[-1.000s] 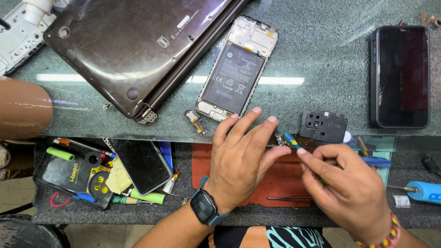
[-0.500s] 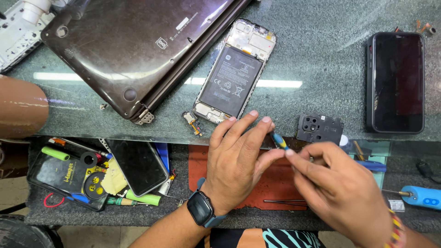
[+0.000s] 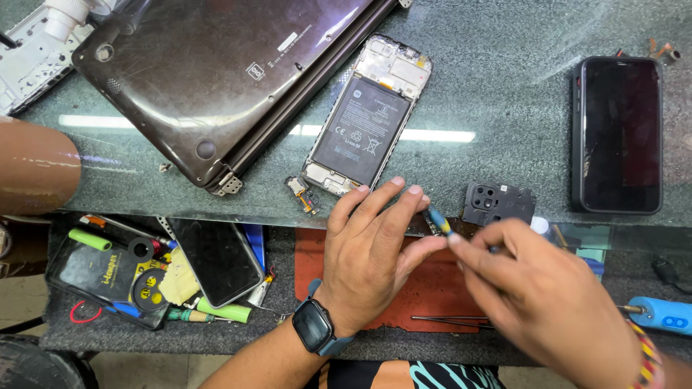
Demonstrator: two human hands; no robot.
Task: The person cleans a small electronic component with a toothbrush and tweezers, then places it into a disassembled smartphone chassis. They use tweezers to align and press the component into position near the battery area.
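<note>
My left hand [image 3: 373, 248], with a dark smartwatch on its wrist, lies fingers spread at the front edge of the glass counter [image 3: 504, 86], fingertips just below an opened phone [image 3: 364, 115] whose battery shows. My right hand [image 3: 537, 299] pinches a small blue-handled screwdriver [image 3: 438, 220], its tip pointing at the left fingertips. What lies under those fingers is hidden. A black camera cover piece [image 3: 497, 203] sits just right of the screwdriver. A tiny loose connector part [image 3: 301, 193] lies left of my left hand.
A closed dark laptop [image 3: 216, 79] lies upside down at the back left. A black phone [image 3: 616, 133] lies face up at right. Under the counter, a shelf holds a red mat [image 3: 425, 295], tweezers [image 3: 450, 320], another phone [image 3: 216, 261], green tools and a blue tool [image 3: 663, 315].
Both hands drifted slightly left and toward the counter edge. The screwdriver tip has come closer to my left fingertips.
</note>
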